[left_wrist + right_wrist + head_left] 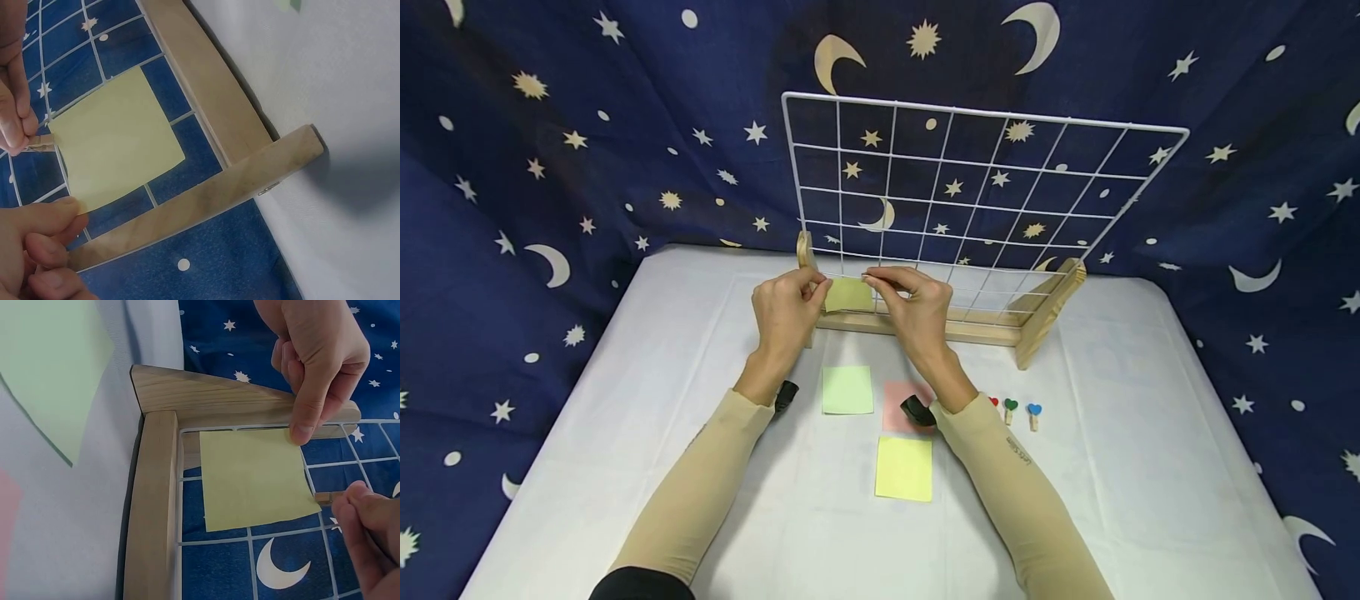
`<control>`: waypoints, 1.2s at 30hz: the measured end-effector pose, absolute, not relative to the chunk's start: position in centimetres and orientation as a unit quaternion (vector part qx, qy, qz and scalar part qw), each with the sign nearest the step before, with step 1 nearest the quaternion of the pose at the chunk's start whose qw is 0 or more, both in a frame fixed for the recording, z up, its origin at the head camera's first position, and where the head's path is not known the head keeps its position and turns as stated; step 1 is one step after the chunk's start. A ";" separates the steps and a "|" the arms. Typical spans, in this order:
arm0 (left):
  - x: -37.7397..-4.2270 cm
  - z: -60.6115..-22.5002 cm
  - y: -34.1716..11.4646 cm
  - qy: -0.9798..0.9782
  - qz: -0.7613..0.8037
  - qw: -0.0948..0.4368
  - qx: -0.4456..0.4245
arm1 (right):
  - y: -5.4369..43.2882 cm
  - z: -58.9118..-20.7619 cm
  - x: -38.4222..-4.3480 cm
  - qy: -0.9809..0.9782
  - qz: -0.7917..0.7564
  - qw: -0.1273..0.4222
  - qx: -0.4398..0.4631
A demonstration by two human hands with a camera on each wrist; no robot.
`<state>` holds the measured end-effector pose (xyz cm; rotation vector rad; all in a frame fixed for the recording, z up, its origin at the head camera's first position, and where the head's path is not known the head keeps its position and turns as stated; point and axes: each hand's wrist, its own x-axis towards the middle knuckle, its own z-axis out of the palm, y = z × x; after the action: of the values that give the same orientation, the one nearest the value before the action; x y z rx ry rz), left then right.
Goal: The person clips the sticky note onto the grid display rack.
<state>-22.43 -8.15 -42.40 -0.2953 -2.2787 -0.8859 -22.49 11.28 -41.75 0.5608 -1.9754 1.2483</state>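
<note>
A person in smooth beige sleeves point(700, 483) works at a white wire grid point(977, 200) of rectangular openings, set in a pale, grained wooden stand point(985, 333) near the far edge of a counter point(1150, 433) draped in creased white cloth. The left hand point(786, 308) pinches one upper corner of a flat, square sheet of yellow-green paper point(848, 295) between thumb and finger, while the right hand point(917, 308) grasps a small wooden clip point(324, 498) at the opposite upper corner. The sheet lies against the lower wires at the grid's left end, its lower corner slightly lifted. Between the stand and the counter's near edge lie three more matte paper squares: pale green point(847, 390), pink point(893, 408), partly hidden by a black strap point(917, 411) at the right wrist, and bright yellow point(904, 469), just nearer than the pink. Toward the counter's right edge, heart-topped pegs in red point(994, 401), green point(1011, 405) and blue point(1034, 410) sit in a row. Navy fabric point(647, 167) printed with cream moons and stars hangs behind.
</note>
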 end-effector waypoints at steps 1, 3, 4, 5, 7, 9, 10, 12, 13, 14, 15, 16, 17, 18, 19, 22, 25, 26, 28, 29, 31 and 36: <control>-22.4 -42.5 -8.2 -0.872 -0.339 0.335 -0.113 | 11.2 -41.8 -22.5 -0.767 0.484 0.361 0.217; -22.4 -42.5 -8.2 -0.869 -0.341 0.340 -0.114 | 11.1 -41.9 -22.6 -0.771 0.481 0.359 0.213; -22.4 -42.6 -8.2 -0.868 -0.342 0.341 -0.116 | 11.1 -41.9 -22.6 -0.773 0.480 0.358 0.211; -22.4 -42.6 -8.2 -0.867 -0.344 0.341 -0.118 | 11.1 -42.0 -22.6 -0.774 0.480 0.355 0.209; -22.4 -42.7 -8.2 -0.865 -0.348 0.341 -0.122 | 11.0 -42.0 -22.6 -0.778 0.478 0.352 0.207; -22.4 -42.7 -8.2 -0.863 -0.351 0.341 -0.124 | 10.9 -42.1 -22.6 -0.781 0.476 0.348 0.205; -22.4 -42.7 -8.3 -0.863 -0.352 0.341 -0.124 | 10.8 -42.1 -22.6 -0.782 0.475 0.347 0.206; -22.4 -42.7 -8.3 -0.861 -0.356 0.342 -0.125 | 10.7 -42.2 -22.6 -0.786 0.470 0.346 0.205; -22.5 -42.7 -8.3 -0.859 -0.358 0.343 -0.126 | 10.6 -42.2 -22.6 -0.787 0.467 0.347 0.204; -22.5 -42.7 -8.3 -0.858 -0.360 0.344 -0.127 | 10.5 -42.2 -22.6 -0.789 0.464 0.348 0.203; -22.5 -42.7 -8.3 -0.857 -0.362 0.345 -0.128 | 10.4 -42.2 -22.6 -0.791 0.461 0.350 0.200; -22.6 -42.7 -8.4 -0.856 -0.363 0.346 -0.129 | 10.4 -42.2 -22.6 -0.792 0.459 0.351 0.199; -22.6 -42.7 -8.4 -0.854 -0.364 0.347 -0.130 | 10.3 -42.2 -22.6 -0.793 0.458 0.352 0.196; -22.6 -42.7 -8.4 -0.854 -0.365 0.348 -0.130 | 10.2 -42.2 -22.5 -0.794 0.456 0.352 0.195; -22.6 -42.7 -8.4 -0.854 -0.364 0.348 -0.129 | 10.2 -42.2 -22.5 -0.796 0.454 0.351 0.194; -22.6 -42.9 -8.4 -0.856 -0.362 0.348 -0.126 | 10.1 -42.2 -22.4 -0.804 0.442 0.347 0.194; -22.7 -43.0 -8.3 -0.856 -0.362 0.348 -0.126 | 10.2 -42.1 -22.3 -0.815 0.428 0.338 0.199; -22.6 -43.0 -8.3 -0.855 -0.363 0.349 -0.125 | 10.2 -42.1 -22.3 -0.818 0.424 0.334 0.200; -22.7 -43.1 -8.2 -0.853 -0.363 0.352 -0.126 | 10.3 -42.0 -22.2 -0.822 0.422 0.327 0.201; -22.7 -43.1 -8.2 -0.853 -0.363 0.353 -0.127 | 10.3 -42.0 -22.2 -0.823 0.421 0.323 0.201; -22.7 -43.1 -8.2 -0.853 -0.363 0.353 -0.129 | 10.4 -41.9 -22.1 -0.825 0.422 0.318 0.201; -22.6 -43.1 -8.3 -0.852 -0.362 0.353 -0.133 | 10.8 -41.8 -22.0 -0.823 0.425 0.312 0.209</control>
<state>-22.61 -8.30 -43.10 -0.3441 -2.2045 -0.9374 -21.98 10.83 -41.76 0.5518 -2.1728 1.1218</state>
